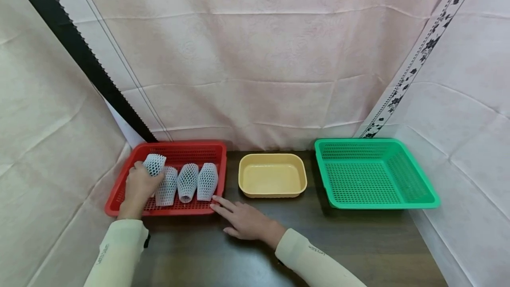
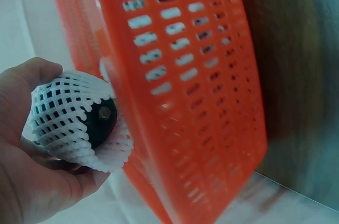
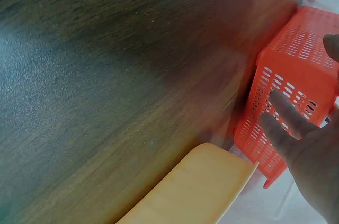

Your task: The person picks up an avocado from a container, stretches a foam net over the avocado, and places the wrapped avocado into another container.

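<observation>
My left hand [image 1: 140,184] grips a dark green fruit in a white foam net [image 1: 154,164] at the left part of the red basket [image 1: 215,211]. In the left wrist view, the fruit's dark end with a round stem scar shows through the open end of the foam net [image 2: 55,113]. Several more white foam nets [image 1: 187,183] lie side by side in the basket; what they contain is hard to make out. My right hand [image 1: 249,220] has its fingers extended at the basket's front right corner, fingertips at the rim, and holds nothing.
A yellow tray [image 1: 272,193] stands on the dark wooden table [image 1: 191,251], right of the red basket. Farther right is a green basket [image 1: 382,205]. Pale cloth [image 1: 263,56] hangs behind and at both sides.
</observation>
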Motion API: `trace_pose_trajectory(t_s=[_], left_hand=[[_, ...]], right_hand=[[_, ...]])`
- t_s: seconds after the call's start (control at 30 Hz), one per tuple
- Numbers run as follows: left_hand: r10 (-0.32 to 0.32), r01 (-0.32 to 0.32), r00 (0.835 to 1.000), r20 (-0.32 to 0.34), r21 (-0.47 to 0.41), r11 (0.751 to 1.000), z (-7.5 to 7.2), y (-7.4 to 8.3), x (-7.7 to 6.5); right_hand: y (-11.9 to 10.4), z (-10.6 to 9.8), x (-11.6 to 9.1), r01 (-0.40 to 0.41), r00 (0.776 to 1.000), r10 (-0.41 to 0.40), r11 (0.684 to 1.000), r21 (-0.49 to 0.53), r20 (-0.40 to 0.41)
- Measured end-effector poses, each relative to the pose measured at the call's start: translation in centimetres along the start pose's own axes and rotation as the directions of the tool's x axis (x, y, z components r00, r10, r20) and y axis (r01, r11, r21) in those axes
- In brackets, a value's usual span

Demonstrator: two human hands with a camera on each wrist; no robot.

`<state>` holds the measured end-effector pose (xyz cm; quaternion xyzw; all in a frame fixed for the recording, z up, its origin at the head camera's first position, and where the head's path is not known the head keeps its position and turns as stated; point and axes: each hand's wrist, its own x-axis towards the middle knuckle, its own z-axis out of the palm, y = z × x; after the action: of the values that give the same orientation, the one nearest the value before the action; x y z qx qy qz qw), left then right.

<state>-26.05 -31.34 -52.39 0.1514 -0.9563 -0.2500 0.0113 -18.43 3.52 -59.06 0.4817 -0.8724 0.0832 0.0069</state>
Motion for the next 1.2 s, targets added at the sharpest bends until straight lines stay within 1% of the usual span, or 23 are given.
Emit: trace_pose_trajectory(t_s=[0.13,0.23,0.37,0.53,0.63,0.73,0.9,1.03,1.2], left_hand=[[-0.045,0.045,0.999,0.028,0.022,0.999,0.0,-1.0,0.8],[-0.068,0.067,0.997,0.034,0.024,0.997,0.1,-1.6,1.2],[-0.081,0.079,0.996,0.042,0.032,0.996,0.2,-2.2,1.4],[-0.081,0.076,0.995,0.057,0.087,0.993,0.7,-2.9,1.7],[-0.093,0.084,0.993,0.070,0.124,0.989,1.1,-3.3,1.9],[-0.112,0.100,0.990,0.082,0.144,0.985,1.3,-3.5,2.1],[-0.141,0.129,0.985,0.102,0.117,0.985,1.6,-3.6,2.3],[-0.146,0.134,0.983,0.113,0.106,0.985,1.7,-3.7,2.2],[-0.108,0.102,0.990,0.090,0.067,0.992,2.5,-4.2,2.1]], right_hand=[[-0.1,0.0,0.1,-0.010,1.000,0.009,1.000,0.028,0.019],[-0.2,0.0,0.1,-0.012,1.000,0.011,0.999,0.039,0.020],[-0.3,-0.1,0.1,-0.017,0.999,0.016,0.998,0.054,0.029],[-0.4,-0.2,0.0,-0.033,0.999,0.029,0.997,0.075,0.043],[-0.5,-0.2,0.1,-0.030,0.999,0.028,0.996,0.078,0.036],[-0.5,-0.1,0.1,-0.025,0.999,0.023,0.996,0.080,0.034],[-0.5,-0.1,0.1,-0.030,0.999,0.027,0.997,0.072,0.042],[-0.4,0.0,0.0,-0.030,0.999,0.027,0.997,0.073,0.040],[-0.3,0.2,-0.1,-0.045,0.998,0.043,0.998,0.049,0.034]])
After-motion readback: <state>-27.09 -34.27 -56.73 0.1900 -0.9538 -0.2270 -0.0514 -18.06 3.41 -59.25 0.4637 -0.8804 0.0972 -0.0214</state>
